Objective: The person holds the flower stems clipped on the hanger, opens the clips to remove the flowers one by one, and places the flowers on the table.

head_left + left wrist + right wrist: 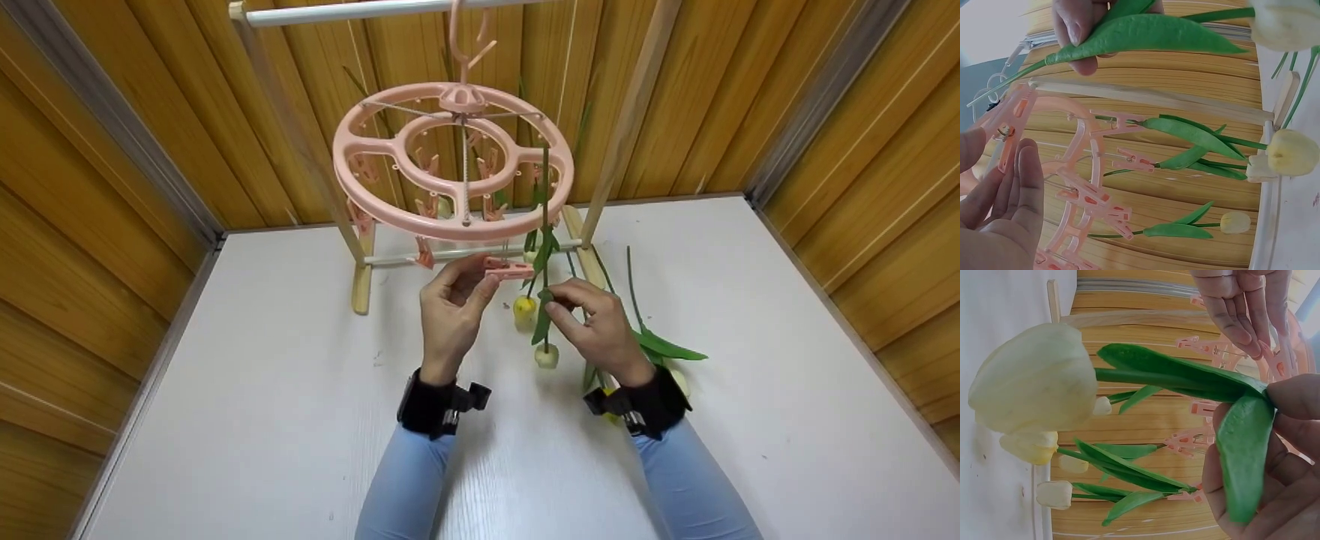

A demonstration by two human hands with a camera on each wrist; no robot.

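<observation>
Both hands work under the pink hanger [453, 161]: left hand [450, 311] pinches a peg [508, 268], right hand [600, 330] grips a tulip [546, 354] stem (flower head down), above the bench [262, 390].

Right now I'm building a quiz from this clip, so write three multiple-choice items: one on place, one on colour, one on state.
1. Where does the round peg hanger hang?
A. from a white rail
B. on the table
C. on a wall hook
2. What colour is the clip the left hand pinches?
A. blue
B. pink
C. green
3. What is the right hand doing?
A. resting flat
B. hanging idle
C. holding a flower stem

A: its hook goes up to the rail.
B: it matches the pink hanger.
C: fingers close round stem and leaf.
</observation>
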